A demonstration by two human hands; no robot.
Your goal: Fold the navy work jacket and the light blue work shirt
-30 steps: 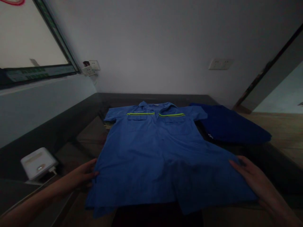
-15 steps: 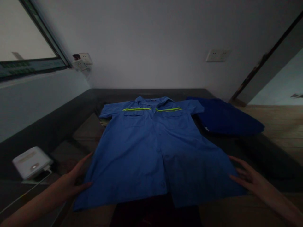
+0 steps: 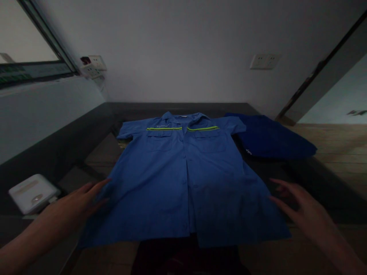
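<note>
A blue short-sleeved work shirt (image 3: 160,179) lies spread flat with its collar at the far end. Yellow-green stripes cross its chest above two flap pockets, and its front is parted toward the hem. My left hand (image 3: 83,204) is at the shirt's lower left edge, fingers apart, the fingertips over the cloth; whether they press on it I cannot tell. Beside the lower right edge, my right hand (image 3: 298,200) has its thumb and fingers spread, with the thumb tip close to the fabric. Neither hand grips the shirt.
Under the shirt is a dark table (image 3: 94,118). A folded dark blue garment (image 3: 275,137) lies at its right. On the left stands a white box-shaped device (image 3: 34,193) with a cable. The wall behind carries sockets (image 3: 265,61), and a window frame (image 3: 34,70) is at the upper left.
The shirt's right front panel has shifted left at the hem, so the lower gap sits further left. Both hands stay near the side edges; the view has shifted slightly.
</note>
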